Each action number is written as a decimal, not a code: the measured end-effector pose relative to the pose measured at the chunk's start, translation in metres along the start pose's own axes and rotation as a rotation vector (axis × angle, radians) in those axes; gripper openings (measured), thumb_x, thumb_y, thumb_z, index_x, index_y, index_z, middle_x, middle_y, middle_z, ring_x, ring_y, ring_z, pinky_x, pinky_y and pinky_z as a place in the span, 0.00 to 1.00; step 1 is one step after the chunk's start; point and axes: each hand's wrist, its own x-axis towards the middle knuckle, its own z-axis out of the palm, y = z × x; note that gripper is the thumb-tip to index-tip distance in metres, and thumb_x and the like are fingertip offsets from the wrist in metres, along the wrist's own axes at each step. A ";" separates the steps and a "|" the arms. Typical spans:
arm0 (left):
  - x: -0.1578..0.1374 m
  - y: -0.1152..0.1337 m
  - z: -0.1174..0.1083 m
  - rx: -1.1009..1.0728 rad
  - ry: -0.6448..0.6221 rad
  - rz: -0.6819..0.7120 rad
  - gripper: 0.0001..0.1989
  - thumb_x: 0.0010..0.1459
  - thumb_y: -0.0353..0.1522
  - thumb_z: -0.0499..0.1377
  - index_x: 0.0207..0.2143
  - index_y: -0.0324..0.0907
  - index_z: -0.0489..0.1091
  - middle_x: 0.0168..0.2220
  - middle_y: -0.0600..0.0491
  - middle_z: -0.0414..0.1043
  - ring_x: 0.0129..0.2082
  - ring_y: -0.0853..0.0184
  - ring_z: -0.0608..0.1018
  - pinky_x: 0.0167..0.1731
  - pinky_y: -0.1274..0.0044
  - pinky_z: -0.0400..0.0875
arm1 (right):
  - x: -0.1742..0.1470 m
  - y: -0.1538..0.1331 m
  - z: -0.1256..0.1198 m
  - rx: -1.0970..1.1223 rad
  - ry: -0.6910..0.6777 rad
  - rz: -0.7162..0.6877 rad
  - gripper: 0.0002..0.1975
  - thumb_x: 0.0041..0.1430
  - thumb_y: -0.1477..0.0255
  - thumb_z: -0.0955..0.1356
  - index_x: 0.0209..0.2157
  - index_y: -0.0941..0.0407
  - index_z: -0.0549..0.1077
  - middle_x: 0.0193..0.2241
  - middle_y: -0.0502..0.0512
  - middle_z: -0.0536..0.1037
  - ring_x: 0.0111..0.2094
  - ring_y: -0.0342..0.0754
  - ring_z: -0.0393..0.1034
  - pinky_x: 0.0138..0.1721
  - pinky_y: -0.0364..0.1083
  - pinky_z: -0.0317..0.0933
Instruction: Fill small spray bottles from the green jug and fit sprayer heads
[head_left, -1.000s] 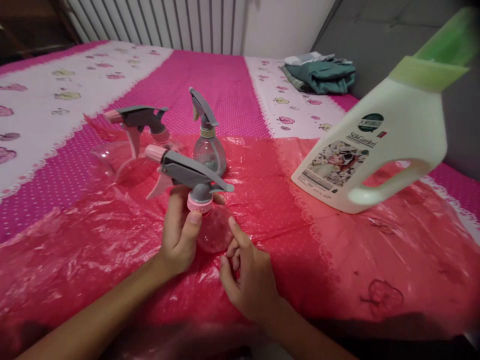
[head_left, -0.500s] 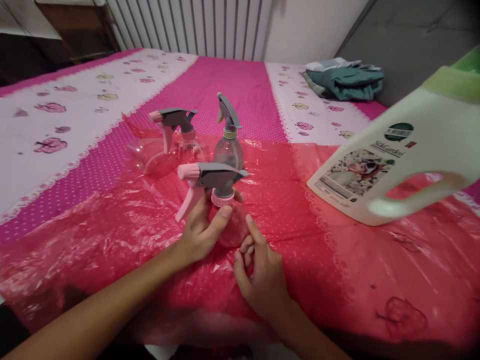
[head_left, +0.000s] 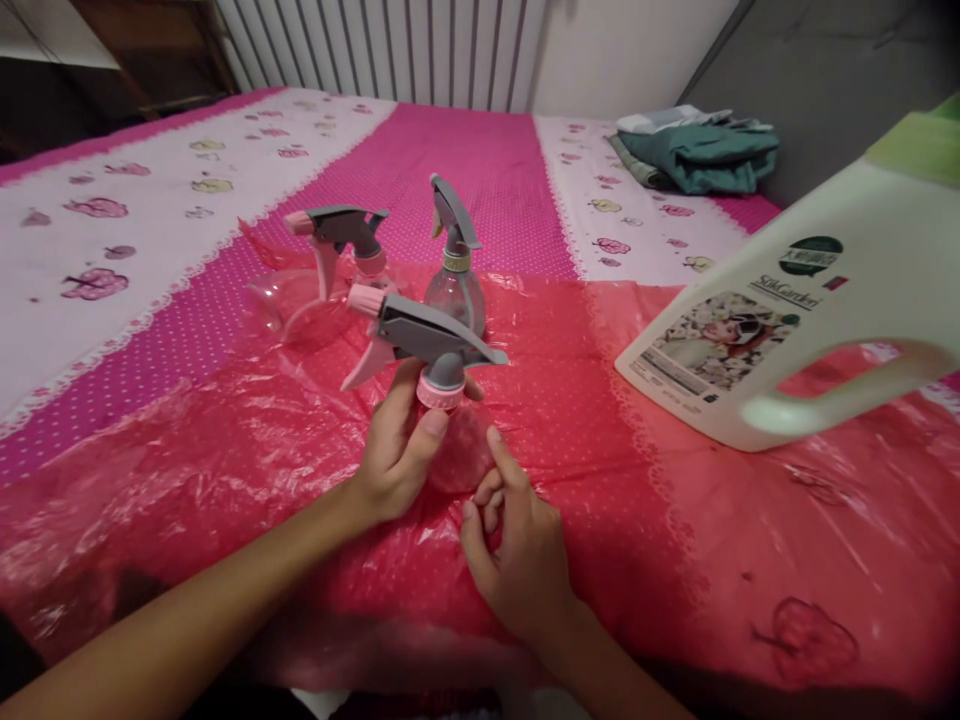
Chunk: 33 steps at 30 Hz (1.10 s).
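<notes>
My left hand (head_left: 394, 445) is wrapped round the neck and upper body of a clear spray bottle (head_left: 459, 450) with a pink and grey trigger head. The bottle tilts back a little, its pink nozzle pointing up and left. At the bottle's lower right is my right hand (head_left: 521, 540), index finger stretched toward its side and the other fingers loosely bent, holding nothing; whether the fingertip touches cannot be told. Behind stand a spray bottle with a grey head (head_left: 455, 290) and another clear one with a pink nozzle (head_left: 349, 235), partly hidden by the held bottle.
A large cream jug with a green cap (head_left: 772, 330) stands on the right. Thin red plastic sheeting (head_left: 187, 480) covers the near part of the pink and white bedspread (head_left: 472, 150). Folded green cloth (head_left: 694, 155) lies at the back right, before a white slatted panel (head_left: 382, 50) and wall.
The held spray bottle has tipped back, its nozzle rising and the rear of its head dropping. My left hand turned with it; my right hand stays nearly where it was.
</notes>
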 end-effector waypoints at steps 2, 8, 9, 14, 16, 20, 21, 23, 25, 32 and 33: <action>-0.003 -0.002 -0.001 -0.040 0.012 -0.014 0.19 0.77 0.47 0.52 0.58 0.48 0.72 0.48 0.49 0.80 0.47 0.60 0.81 0.49 0.66 0.73 | 0.001 -0.001 0.000 -0.022 -0.002 -0.010 0.39 0.67 0.77 0.63 0.76 0.52 0.48 0.32 0.48 0.77 0.22 0.42 0.69 0.24 0.43 0.70; -0.011 -0.006 -0.007 -0.181 0.005 -0.113 0.29 0.74 0.57 0.48 0.60 0.48 0.71 0.51 0.47 0.79 0.49 0.56 0.80 0.54 0.62 0.73 | 0.002 -0.001 0.000 -0.024 0.003 -0.025 0.40 0.66 0.78 0.63 0.76 0.51 0.48 0.31 0.46 0.75 0.21 0.42 0.68 0.22 0.41 0.68; -0.011 -0.005 -0.009 -0.171 0.002 -0.129 0.29 0.74 0.57 0.47 0.60 0.48 0.71 0.51 0.47 0.79 0.50 0.55 0.80 0.55 0.61 0.73 | 0.001 0.000 0.000 -0.026 0.005 -0.024 0.39 0.67 0.78 0.63 0.76 0.51 0.49 0.31 0.46 0.75 0.22 0.42 0.68 0.22 0.41 0.68; -0.004 0.009 -0.010 -0.034 -0.029 -0.150 0.29 0.78 0.52 0.43 0.52 0.45 0.76 0.50 0.45 0.80 0.52 0.56 0.81 0.58 0.61 0.72 | 0.000 0.001 0.000 -0.021 0.006 -0.011 0.38 0.67 0.77 0.63 0.76 0.51 0.50 0.33 0.47 0.76 0.23 0.42 0.69 0.23 0.41 0.68; -0.002 0.010 -0.009 -0.029 -0.018 -0.128 0.25 0.78 0.50 0.45 0.54 0.46 0.75 0.49 0.47 0.81 0.51 0.58 0.82 0.56 0.62 0.73 | 0.000 0.001 0.000 -0.018 0.008 -0.015 0.38 0.68 0.77 0.63 0.76 0.51 0.50 0.33 0.47 0.76 0.22 0.41 0.68 0.22 0.41 0.68; -0.005 0.006 -0.007 -0.059 0.010 -0.095 0.18 0.79 0.46 0.49 0.58 0.49 0.71 0.50 0.49 0.82 0.51 0.60 0.82 0.54 0.64 0.74 | 0.000 0.000 0.001 -0.023 0.021 -0.015 0.38 0.67 0.77 0.63 0.76 0.52 0.51 0.33 0.47 0.76 0.22 0.41 0.68 0.23 0.40 0.68; -0.006 0.004 -0.006 -0.066 0.009 -0.081 0.17 0.79 0.46 0.50 0.57 0.50 0.71 0.50 0.50 0.82 0.51 0.60 0.82 0.54 0.64 0.75 | 0.000 0.001 0.001 -0.022 0.020 -0.014 0.38 0.67 0.77 0.63 0.76 0.52 0.51 0.33 0.47 0.76 0.23 0.41 0.68 0.24 0.40 0.68; -0.008 0.001 -0.005 -0.073 0.006 -0.052 0.16 0.79 0.45 0.50 0.56 0.50 0.71 0.48 0.50 0.82 0.50 0.60 0.83 0.53 0.65 0.75 | 0.000 0.001 0.002 -0.018 0.017 -0.009 0.38 0.67 0.77 0.63 0.76 0.52 0.51 0.33 0.47 0.76 0.22 0.40 0.68 0.24 0.41 0.68; -0.008 -0.001 -0.003 -0.048 0.005 -0.046 0.16 0.78 0.45 0.50 0.55 0.49 0.72 0.48 0.49 0.82 0.49 0.60 0.83 0.52 0.64 0.76 | -0.001 0.002 0.004 -0.009 0.015 0.006 0.37 0.67 0.76 0.63 0.75 0.52 0.51 0.34 0.47 0.77 0.22 0.40 0.68 0.24 0.41 0.68; -0.008 -0.002 0.009 0.059 0.108 -0.134 0.18 0.76 0.49 0.53 0.49 0.46 0.72 0.47 0.46 0.80 0.48 0.57 0.80 0.55 0.60 0.73 | -0.001 0.004 0.007 0.016 0.037 0.037 0.38 0.66 0.76 0.63 0.75 0.53 0.51 0.33 0.46 0.77 0.22 0.41 0.68 0.26 0.42 0.68; -0.006 -0.001 0.011 0.058 0.116 -0.131 0.17 0.76 0.49 0.53 0.49 0.46 0.71 0.46 0.46 0.79 0.47 0.58 0.80 0.53 0.61 0.74 | 0.000 0.004 0.007 0.010 0.041 0.040 0.38 0.66 0.76 0.63 0.75 0.53 0.52 0.33 0.46 0.77 0.22 0.41 0.68 0.26 0.43 0.68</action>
